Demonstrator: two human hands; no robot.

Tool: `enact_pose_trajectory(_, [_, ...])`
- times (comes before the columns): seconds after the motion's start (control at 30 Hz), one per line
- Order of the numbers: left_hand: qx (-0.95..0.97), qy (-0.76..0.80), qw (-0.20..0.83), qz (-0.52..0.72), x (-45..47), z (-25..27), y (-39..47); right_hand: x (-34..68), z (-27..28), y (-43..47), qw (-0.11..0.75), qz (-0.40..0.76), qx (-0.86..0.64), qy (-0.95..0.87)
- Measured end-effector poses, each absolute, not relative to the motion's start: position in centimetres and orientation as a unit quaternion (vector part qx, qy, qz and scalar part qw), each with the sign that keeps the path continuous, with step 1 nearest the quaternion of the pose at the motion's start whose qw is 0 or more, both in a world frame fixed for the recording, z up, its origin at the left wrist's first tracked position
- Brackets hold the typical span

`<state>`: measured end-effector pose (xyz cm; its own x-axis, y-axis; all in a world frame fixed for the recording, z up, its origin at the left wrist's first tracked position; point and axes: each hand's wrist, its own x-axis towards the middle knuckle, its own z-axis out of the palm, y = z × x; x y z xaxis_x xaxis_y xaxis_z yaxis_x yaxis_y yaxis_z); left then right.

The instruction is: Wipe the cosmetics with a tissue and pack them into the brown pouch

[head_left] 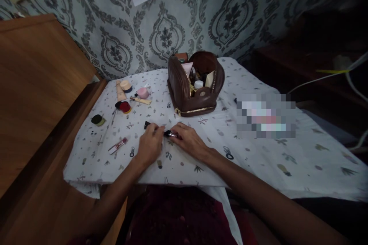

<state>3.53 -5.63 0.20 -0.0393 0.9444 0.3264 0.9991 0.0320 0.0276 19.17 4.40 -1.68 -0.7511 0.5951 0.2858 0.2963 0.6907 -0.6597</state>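
My left hand [151, 141] is closed in a pinch, and a small black piece [147, 124] that looks like a cap sticks out past its fingers. Close beside it, my right hand [186, 138] grips a slim dark cosmetic tube [171, 134] with a black end and a shiny band, the black end pointing at my left fingers. Behind both hands stands a brown makeup bag [195, 109], unzipped and filled with cosmetics. A clear-and-pink lip gloss tube [117, 146] lies to the left of my left hand.
On the left of the patterned tablecloth [184, 172] are a green-lidded jar [98, 120], a red round container [125, 107], a pink one [142, 92], a beige tube [120, 90] and a jar [125, 85]. A blurred-out item [266, 116] lies right. Wooden furniture [43, 84] borders the left.
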Motion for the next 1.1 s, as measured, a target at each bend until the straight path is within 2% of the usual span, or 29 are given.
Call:
enact_pose_trajectory(0.13, [-0.714, -0.683, 0.101, -0.116, 4.2, -0.1, -5.5, 19.1, -1.9, 4.7, 0.259, 0.305, -0.257, -0.880])
enact_pose_trajectory(0.4, [-0.603, -0.789, 0.079, -0.090, -1.2, 1.4, -4.6, 19.2, -1.2, 4.3, 0.260, 0.315, -0.259, -0.875])
enact_pose_trajectory(0.57, [-0.658, -0.738, 0.078, -0.128, 2.1, 0.7, -5.1, 19.1, -1.5, 4.2, 0.249, 0.309, -0.243, -0.885])
enact_pose_trajectory(0.7, [-0.726, -0.671, 0.108, -0.100, 4.5, -0.4, -5.7, 19.1, -1.9, 4.4, 0.260, 0.316, -0.258, -0.875])
enact_pose_trajectory(0.83, [-0.735, -0.662, 0.115, -0.086, 2.9, -0.7, -5.9, 19.3, -1.6, 4.5, 0.269, 0.371, -0.267, -0.848])
enact_pose_trajectory(1.0, [-0.677, -0.728, 0.092, -0.065, -1.1, 0.6, -5.2, 19.4, -0.9, 4.6, 0.275, 0.461, -0.277, -0.797])
enact_pose_trajectory(1.1, [-0.654, -0.740, 0.072, -0.143, -1.6, 1.1, -5.1, 19.3, -0.9, 4.8, 0.271, 0.553, -0.282, -0.735])
